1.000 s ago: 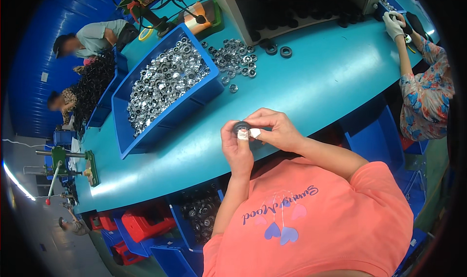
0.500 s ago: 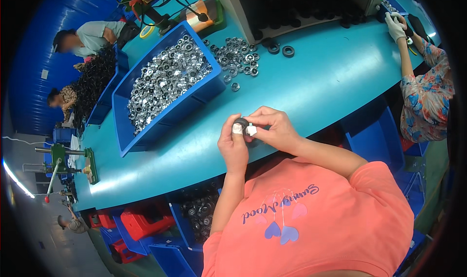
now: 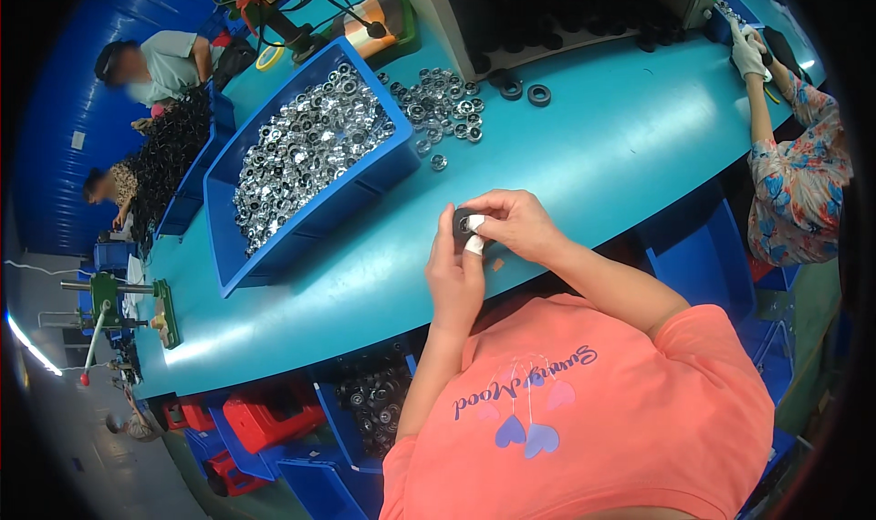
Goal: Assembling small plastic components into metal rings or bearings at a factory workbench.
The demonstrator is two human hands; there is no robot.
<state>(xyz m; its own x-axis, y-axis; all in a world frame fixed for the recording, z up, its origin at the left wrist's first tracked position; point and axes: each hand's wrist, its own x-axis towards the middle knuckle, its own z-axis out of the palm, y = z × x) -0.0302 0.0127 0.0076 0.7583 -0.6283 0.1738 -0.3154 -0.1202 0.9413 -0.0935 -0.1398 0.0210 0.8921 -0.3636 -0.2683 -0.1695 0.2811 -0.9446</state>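
Above the near edge of the table, my two hands meet around a small black ring-shaped part, which looks like a little rubber tyre. My left hand grips it from the left side. White tape or a white cover wraps its thumb. From the right, my right hand pinches the same ring, its white-covered thumb against the face. A shiny piece seems to sit in the ring's middle, though fingers hide most of it. Left of my hands stands a blue bin heaped with small shiny silver wheel hubs.
Loose hubs lie beside the bin, near black rings. A grey box-like machine stands at the back. A green hand press is at the left. At the right works a person with white gloves. Below are red stools.
My hands have turned the black ring, so its face now shows more. My right thumb has moved onto it, and my left hand has shifted slightly right.
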